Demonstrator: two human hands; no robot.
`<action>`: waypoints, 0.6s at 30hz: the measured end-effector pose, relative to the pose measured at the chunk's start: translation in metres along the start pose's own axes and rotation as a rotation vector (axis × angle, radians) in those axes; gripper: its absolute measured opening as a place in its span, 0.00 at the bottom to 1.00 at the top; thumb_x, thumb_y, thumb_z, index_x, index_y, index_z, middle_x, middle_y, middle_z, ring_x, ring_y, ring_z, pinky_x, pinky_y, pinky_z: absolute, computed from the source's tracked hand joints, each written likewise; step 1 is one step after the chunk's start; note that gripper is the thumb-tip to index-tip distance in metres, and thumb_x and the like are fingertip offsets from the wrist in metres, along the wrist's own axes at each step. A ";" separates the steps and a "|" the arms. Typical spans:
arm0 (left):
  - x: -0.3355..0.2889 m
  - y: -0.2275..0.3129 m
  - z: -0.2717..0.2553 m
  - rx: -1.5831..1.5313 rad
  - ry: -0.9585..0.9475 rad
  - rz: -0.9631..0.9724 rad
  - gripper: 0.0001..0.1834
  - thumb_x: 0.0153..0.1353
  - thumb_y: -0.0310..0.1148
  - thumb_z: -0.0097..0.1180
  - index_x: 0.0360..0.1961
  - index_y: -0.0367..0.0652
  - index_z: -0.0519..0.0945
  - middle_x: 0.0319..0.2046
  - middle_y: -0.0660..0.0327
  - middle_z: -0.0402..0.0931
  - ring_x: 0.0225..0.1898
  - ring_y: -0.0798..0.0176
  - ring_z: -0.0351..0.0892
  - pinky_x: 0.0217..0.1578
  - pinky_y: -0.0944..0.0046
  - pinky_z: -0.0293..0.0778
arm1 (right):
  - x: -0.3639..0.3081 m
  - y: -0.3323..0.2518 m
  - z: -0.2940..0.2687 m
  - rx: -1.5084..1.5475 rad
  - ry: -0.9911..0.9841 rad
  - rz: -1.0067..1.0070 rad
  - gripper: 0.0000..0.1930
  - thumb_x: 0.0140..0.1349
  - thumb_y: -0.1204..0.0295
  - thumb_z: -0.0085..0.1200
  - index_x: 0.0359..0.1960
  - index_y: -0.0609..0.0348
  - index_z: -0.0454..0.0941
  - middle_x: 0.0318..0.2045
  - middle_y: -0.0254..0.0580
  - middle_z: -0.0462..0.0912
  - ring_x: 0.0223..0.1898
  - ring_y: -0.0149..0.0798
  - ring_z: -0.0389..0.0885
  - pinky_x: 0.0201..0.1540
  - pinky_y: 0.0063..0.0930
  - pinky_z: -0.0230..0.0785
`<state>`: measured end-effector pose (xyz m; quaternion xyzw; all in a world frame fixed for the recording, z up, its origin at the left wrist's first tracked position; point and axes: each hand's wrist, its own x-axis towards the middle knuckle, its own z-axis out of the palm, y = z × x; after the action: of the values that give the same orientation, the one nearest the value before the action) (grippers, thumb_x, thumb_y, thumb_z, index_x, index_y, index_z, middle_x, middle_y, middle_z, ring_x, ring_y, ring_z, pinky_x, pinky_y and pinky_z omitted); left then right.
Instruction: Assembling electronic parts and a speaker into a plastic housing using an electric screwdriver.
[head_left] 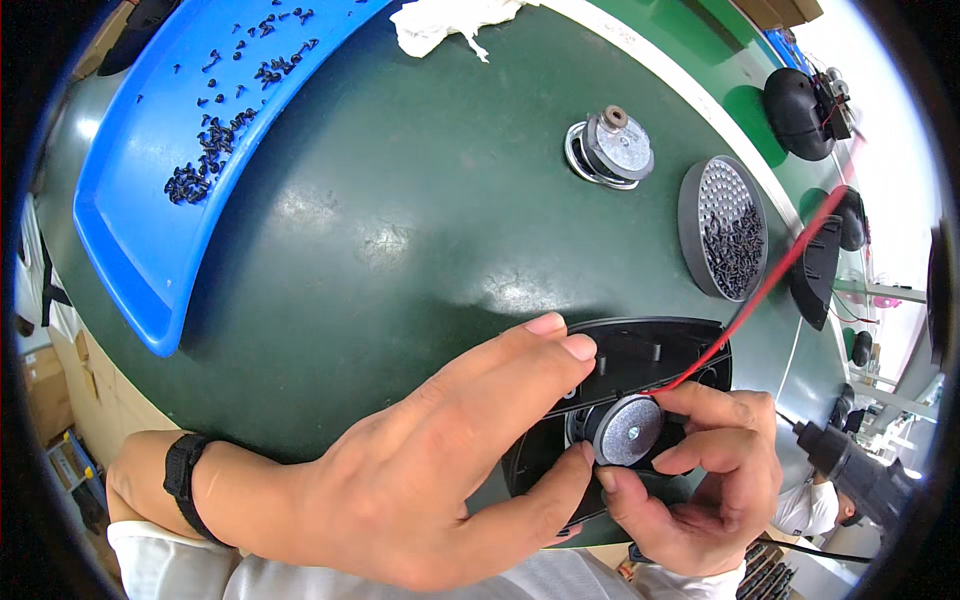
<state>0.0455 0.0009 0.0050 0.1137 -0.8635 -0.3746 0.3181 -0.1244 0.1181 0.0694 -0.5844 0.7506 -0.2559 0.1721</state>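
Observation:
A small round speaker driver (632,432) with a silver magnet back sits in a black plastic housing (625,335) near the front of the table. My left hand (430,455) reaches over the housing, its fingers on the left edge and its thumb against the driver's lower left side. From the right, my right hand (715,475) grips the driver's rim, thumb below and index finger near the top. A red wire (775,278) runs from beside that index finger up to the right. The driver's underside is hidden.
A blue tray (125,195) with loose black screws (215,140) lies far left. A grey round dish (690,230) of screws and another speaker driver (622,150) stand beyond the housing. A white cloth (450,22) lies at the back; a power screwdriver (850,462) is at right.

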 end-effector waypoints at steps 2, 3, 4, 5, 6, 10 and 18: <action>0.000 -0.001 0.003 0.013 -0.002 0.010 0.17 0.42 0.39 0.75 0.31 0.40 0.85 0.54 0.34 0.67 0.54 0.38 0.73 0.53 0.51 0.75 | 0.000 0.001 -0.001 -0.011 -0.017 -0.002 0.20 0.36 0.76 0.74 0.27 0.56 0.71 0.40 0.51 0.83 0.35 0.35 0.70 0.38 0.27 0.64; 0.000 -0.001 0.004 0.032 0.003 0.018 0.17 0.42 0.39 0.75 0.31 0.41 0.85 0.53 0.34 0.67 0.54 0.38 0.73 0.53 0.51 0.76 | 0.000 0.002 -0.001 -0.011 -0.015 -0.002 0.20 0.36 0.76 0.74 0.27 0.56 0.71 0.40 0.51 0.83 0.35 0.35 0.70 0.38 0.27 0.64; 0.000 -0.001 0.005 0.051 0.007 0.026 0.17 0.42 0.39 0.74 0.31 0.41 0.86 0.53 0.34 0.68 0.53 0.38 0.74 0.52 0.51 0.76 | 0.000 0.002 -0.001 -0.021 -0.020 -0.005 0.20 0.36 0.76 0.73 0.27 0.56 0.71 0.40 0.50 0.83 0.35 0.35 0.71 0.38 0.27 0.64; -0.001 -0.001 0.006 0.052 0.006 0.027 0.17 0.42 0.39 0.74 0.31 0.41 0.86 0.53 0.34 0.68 0.53 0.38 0.74 0.52 0.51 0.76 | 0.000 0.002 -0.001 -0.031 -0.025 -0.009 0.19 0.36 0.77 0.73 0.26 0.56 0.72 0.40 0.50 0.83 0.35 0.35 0.71 0.38 0.28 0.64; -0.001 -0.001 0.006 0.069 0.013 0.030 0.16 0.42 0.39 0.74 0.30 0.41 0.86 0.53 0.35 0.68 0.53 0.39 0.74 0.52 0.51 0.76 | 0.000 0.002 0.000 -0.029 -0.025 -0.010 0.19 0.36 0.77 0.73 0.26 0.56 0.72 0.40 0.50 0.83 0.35 0.35 0.71 0.38 0.28 0.64; -0.001 0.001 0.008 0.092 0.021 0.039 0.17 0.41 0.40 0.74 0.30 0.42 0.86 0.52 0.35 0.68 0.52 0.39 0.75 0.51 0.52 0.77 | 0.000 0.001 0.000 -0.053 -0.006 -0.008 0.19 0.35 0.77 0.73 0.26 0.55 0.72 0.39 0.49 0.83 0.35 0.36 0.72 0.38 0.29 0.64; -0.001 0.001 0.009 0.124 0.004 0.052 0.16 0.41 0.39 0.74 0.30 0.41 0.86 0.52 0.34 0.67 0.53 0.39 0.74 0.51 0.53 0.77 | 0.000 0.002 0.001 -0.076 0.006 -0.016 0.19 0.33 0.77 0.73 0.26 0.56 0.73 0.38 0.47 0.83 0.34 0.38 0.74 0.37 0.29 0.65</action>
<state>0.0402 0.0076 0.0007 0.1113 -0.8870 -0.3117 0.3219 -0.1249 0.1186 0.0674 -0.5958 0.7555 -0.2304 0.1456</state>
